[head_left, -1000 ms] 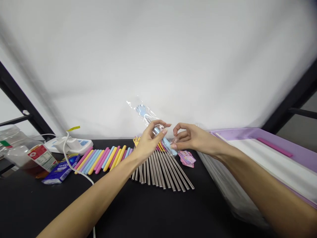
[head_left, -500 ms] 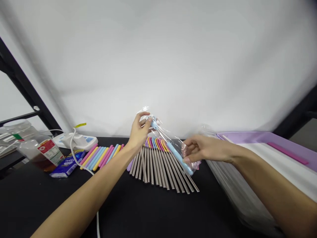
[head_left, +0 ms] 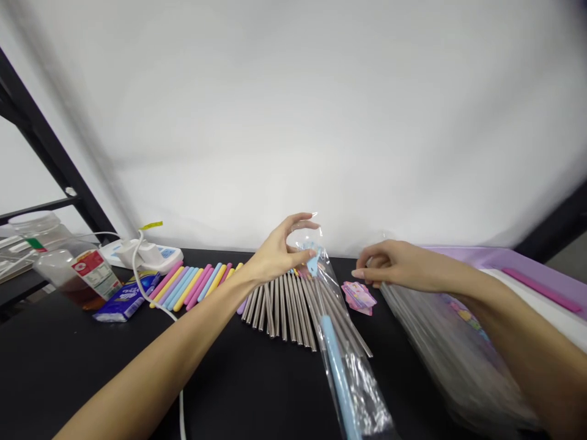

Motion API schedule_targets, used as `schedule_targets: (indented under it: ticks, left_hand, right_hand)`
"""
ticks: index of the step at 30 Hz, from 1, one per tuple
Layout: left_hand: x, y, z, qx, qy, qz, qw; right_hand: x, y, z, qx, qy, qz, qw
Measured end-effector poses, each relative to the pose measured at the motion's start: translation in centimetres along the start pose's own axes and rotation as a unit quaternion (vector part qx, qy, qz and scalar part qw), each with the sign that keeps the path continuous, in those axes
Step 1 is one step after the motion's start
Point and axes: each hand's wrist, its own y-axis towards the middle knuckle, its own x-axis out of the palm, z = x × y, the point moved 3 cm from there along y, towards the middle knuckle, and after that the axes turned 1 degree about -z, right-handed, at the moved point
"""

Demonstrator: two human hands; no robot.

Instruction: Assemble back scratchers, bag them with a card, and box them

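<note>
Left hand – fingers gripping the blue back scratcher near its head, inside a clear bag; handle slants down below them. Metal rods beneath, on the counter. Right hand – fingers curled near pink cards; cannot tell if holding anything.

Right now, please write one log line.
left hand: holding bagged blue scratcher; right hand: near pink cards; metal rods: fanned on table

Bare hands, slender bare forearms
</note>
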Motion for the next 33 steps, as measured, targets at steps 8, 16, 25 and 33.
schedule_targets:
  ticks: [8,16,25,33]
  left_hand:
    - [2.3,-0.8,-1.2,-0.065,0.019,-0.134,0.989]
    - [3.0,-1.0,-1.7,-0.09,0.02,-0.15,0.984]
    - [3.0,-1.1,-1.4,-0.101,0.043,-0.151,0.982]
    - [3.2,-1.2,-1.6,-0.099,0.043,-0.156,0.982]
  right_hand:
    - [1.7,1.1,1.9,0.045,-0.157,0.0,0.987]
    - [2.2,1.2,1.2,0.039,-0.197,-0.034,0.979]
    - [0.3,0.5,2.3,0.002,-0.159,0.034,0.987]
    - [-1.1,0.0,-0.8,-0.119,0.08,0.145,0.979]
